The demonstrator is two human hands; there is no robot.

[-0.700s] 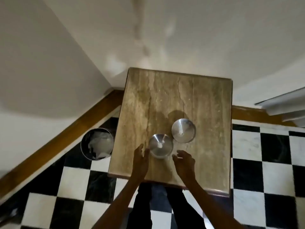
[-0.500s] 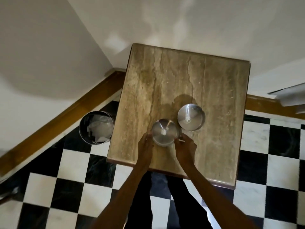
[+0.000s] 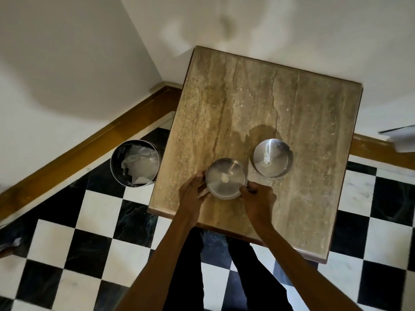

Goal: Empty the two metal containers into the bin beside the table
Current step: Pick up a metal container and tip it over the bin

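Two round metal containers stand on a brown stone-topped table [image 3: 258, 97]. The near container [image 3: 225, 178] has a small white lump in its bottom. My left hand [image 3: 193, 195] grips its left wall and my right hand [image 3: 258, 199] grips its right wall. The far container [image 3: 272, 161] stands just to the right and behind, untouched, with a little white matter inside. A round metal bin [image 3: 134, 163] with crumpled white paper in it stands on the floor at the table's left side.
The floor [image 3: 89, 243] is black and white chequered tile. A wooden skirting [image 3: 89, 140] runs along the white walls behind the bin. My dark-trousered legs [image 3: 224, 277] stand at the table's near edge. A white object [image 3: 402, 140] juts in at the right edge.
Both hands have moved forward from just short of the near container and closed on its two sides. The view has shifted, so the table sits further right.
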